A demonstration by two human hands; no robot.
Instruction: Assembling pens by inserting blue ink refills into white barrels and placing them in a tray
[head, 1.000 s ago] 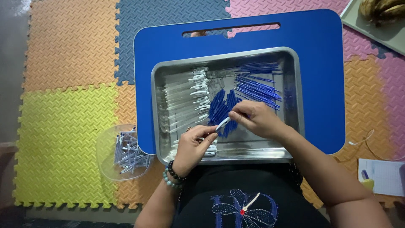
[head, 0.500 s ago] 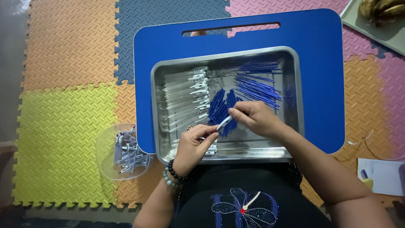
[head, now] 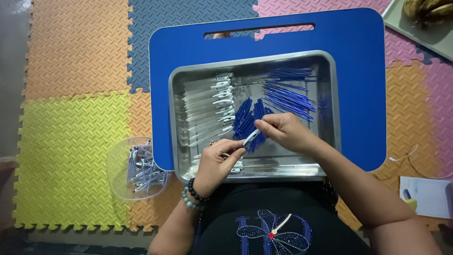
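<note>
While both hands [head: 255,141] pinch pen, blue caps [head: 247,120] crowd tray [head: 330,94].

Foam floor mat [head: 71,71] in interlocking colour tiles fills the frame. At eight o'clock, a clear plastic bowl [head: 118,163] sits on the mat beside the blue lap table [head: 358,85]. At one o'clock, bananas [head: 427,7] on a grey tray [head: 424,35]. At four o'clock, a notepad [head: 432,196], white cable [head: 415,158] just above.

I see 1 printed item only: a white, rectangular paper sheet [head: 427,196] with a small blue and yellow mark at its left edge, lying on the floor mat at the frame's lower right.
</note>
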